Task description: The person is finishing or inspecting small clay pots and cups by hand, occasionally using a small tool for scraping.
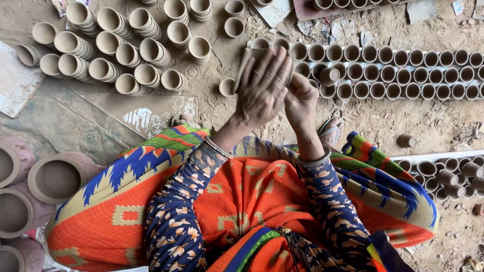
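Sandy ground holds rows of empty clay cups (pixel 383 73); both hands (pixel 275 90) clasp one cup (pixel 250 60)

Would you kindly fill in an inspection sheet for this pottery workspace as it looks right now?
Surface: dusty earthen ground, scattered with debris.
Job's things: a small clay cup pressed between both hands.
Clutter: stacked clay cups upper left; rows of upright cups on the right; one tipped cup; large clay pots at left.
Hands: left hand covers the cup; right hand is against it.
Cables: nothing seen.
Surroundings: a sandalled foot; patterned orange cloth over the lap.
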